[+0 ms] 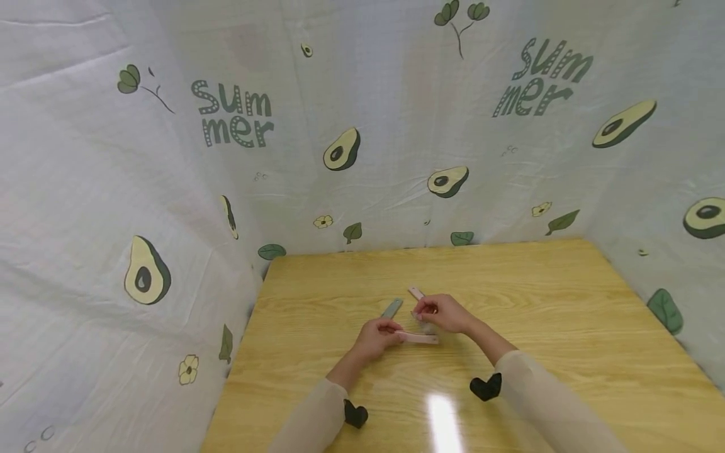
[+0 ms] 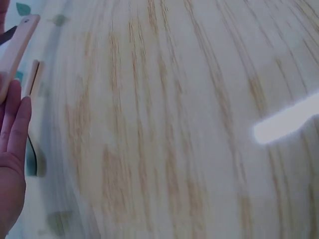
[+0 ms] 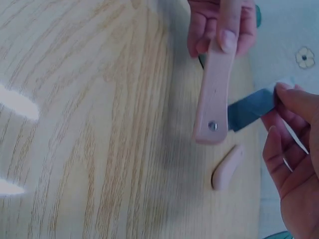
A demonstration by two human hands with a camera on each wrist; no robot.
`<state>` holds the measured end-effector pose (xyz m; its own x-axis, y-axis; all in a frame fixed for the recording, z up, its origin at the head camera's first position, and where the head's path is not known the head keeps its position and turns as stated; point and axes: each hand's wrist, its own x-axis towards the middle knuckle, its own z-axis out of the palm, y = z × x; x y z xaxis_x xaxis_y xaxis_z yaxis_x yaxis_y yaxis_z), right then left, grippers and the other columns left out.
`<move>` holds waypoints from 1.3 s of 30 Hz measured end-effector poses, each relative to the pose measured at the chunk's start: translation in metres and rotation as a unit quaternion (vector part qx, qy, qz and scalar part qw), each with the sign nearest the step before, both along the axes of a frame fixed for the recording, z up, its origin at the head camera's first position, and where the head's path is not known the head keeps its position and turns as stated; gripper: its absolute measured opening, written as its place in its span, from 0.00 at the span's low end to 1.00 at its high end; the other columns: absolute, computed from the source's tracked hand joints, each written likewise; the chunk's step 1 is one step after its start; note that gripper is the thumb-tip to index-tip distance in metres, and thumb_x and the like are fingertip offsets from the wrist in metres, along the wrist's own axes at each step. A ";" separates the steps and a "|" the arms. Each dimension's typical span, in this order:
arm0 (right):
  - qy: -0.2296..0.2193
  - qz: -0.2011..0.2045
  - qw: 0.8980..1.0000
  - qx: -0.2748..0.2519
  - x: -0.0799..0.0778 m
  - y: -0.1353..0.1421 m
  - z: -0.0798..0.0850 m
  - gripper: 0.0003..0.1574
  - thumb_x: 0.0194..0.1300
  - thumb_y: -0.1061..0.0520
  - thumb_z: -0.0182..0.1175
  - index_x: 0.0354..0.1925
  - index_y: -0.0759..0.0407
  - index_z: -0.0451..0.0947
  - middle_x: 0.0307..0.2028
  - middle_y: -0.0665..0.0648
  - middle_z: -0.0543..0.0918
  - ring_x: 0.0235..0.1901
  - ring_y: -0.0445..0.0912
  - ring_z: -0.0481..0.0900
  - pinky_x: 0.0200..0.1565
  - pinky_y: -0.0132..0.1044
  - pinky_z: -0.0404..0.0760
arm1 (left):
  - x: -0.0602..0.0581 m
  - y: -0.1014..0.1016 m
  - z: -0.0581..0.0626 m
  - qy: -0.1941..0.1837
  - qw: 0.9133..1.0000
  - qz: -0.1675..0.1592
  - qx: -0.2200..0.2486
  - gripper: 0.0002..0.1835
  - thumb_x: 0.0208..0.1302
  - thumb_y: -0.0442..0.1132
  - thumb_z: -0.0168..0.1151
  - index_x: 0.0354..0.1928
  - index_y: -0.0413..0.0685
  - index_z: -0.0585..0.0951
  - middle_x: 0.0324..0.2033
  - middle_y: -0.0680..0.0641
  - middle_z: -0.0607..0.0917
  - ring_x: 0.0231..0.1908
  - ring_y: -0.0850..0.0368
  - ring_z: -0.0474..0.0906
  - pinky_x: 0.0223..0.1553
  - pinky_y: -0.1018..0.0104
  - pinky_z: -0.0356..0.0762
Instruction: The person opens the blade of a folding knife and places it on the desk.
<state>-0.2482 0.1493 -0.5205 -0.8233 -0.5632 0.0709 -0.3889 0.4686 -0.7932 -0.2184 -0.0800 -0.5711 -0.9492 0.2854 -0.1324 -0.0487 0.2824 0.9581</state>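
Observation:
My left hand [image 1: 375, 338] grips the pink handle of a folding knife [image 1: 420, 338], its thumb lying along the handle in the right wrist view. The blade [image 3: 252, 109] stands out sideways from the handle near the rivet. My right hand [image 1: 445, 313] pinches the blade near its tip between thumb and fingers. Beyond the hands lies a second pink folding knife [image 3: 228, 168], folded, on the table. A grey-green folding knife [image 1: 392, 308] lies just past my left hand, partly hidden by it.
The wood-grain table [image 1: 317, 283] reaches back to a white cloth [image 1: 385, 113] printed with avocados, which also hangs at both sides. Bright glare [image 1: 443, 421] shows on the table's near part.

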 end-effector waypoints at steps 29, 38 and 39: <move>-0.258 -0.131 0.871 -0.396 0.015 0.039 -0.035 0.07 0.68 0.67 0.56 0.32 0.60 0.74 0.31 0.50 0.84 0.36 0.39 0.86 0.44 0.31 0.85 | -0.009 -0.018 -0.002 -0.016 0.985 0.085 0.152 0.13 0.63 0.29 0.62 0.46 0.25 0.78 0.31 0.50 0.84 0.33 0.62 0.83 0.50 0.50 0.82; -0.269 -0.144 0.803 -0.513 0.023 0.026 -0.042 0.14 0.70 0.71 0.49 0.31 0.59 0.77 0.32 0.53 0.86 0.36 0.41 0.87 0.43 0.28 0.84 | -0.014 -0.011 0.003 -0.030 0.960 0.137 0.242 0.16 0.61 0.25 0.62 0.47 0.18 0.75 0.26 0.53 0.82 0.31 0.63 0.83 0.50 0.52 0.82; -0.270 -0.146 0.802 -0.513 0.023 0.026 -0.042 0.14 0.70 0.71 0.49 0.31 0.59 0.77 0.32 0.53 0.86 0.37 0.41 0.87 0.43 0.28 0.84 | -0.014 -0.010 0.003 -0.031 0.959 0.139 0.245 0.15 0.61 0.25 0.63 0.46 0.18 0.75 0.26 0.53 0.82 0.31 0.63 0.83 0.49 0.52 0.83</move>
